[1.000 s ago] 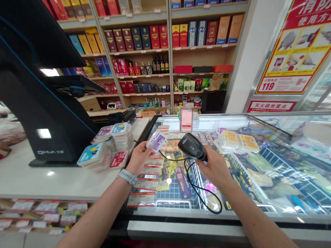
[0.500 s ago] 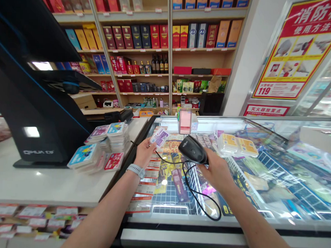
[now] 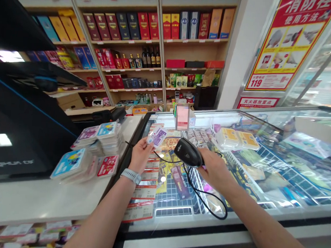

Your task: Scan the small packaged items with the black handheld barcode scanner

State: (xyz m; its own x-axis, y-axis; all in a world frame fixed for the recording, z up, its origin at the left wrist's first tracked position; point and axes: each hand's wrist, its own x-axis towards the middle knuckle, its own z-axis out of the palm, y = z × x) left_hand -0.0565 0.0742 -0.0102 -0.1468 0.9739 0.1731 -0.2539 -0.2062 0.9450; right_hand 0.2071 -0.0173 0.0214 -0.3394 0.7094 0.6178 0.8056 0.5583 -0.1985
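Note:
My left hand [image 3: 139, 155], with a grey watch [image 3: 131, 176] on its wrist, pinches a small purple-and-white card-like packet [image 3: 157, 136] by its edge. My right hand [image 3: 213, 171] grips a black handheld barcode scanner [image 3: 188, 152], its nose turned towards the packet, with a small gap between them. The scanner's thin black cable [image 3: 203, 192] loops down over the glass of a display freezer [image 3: 194, 210]. Both hands are held above the freezer's left part.
A white counter [image 3: 39, 195] carries stacks of blister-packed cards [image 3: 98, 139] and a black checkout terminal [image 3: 21, 131]. Wooden shelves [image 3: 125, 51] of boxed liquor stand behind. A pixelated item [image 3: 182, 117] sits on the freezer's far edge, and yellow-labelled packs [image 3: 235, 139] lie on its glass.
The whole scene has slid left and up as my head turned. Both hands keep their hold, with the packet and scanner staying close together.

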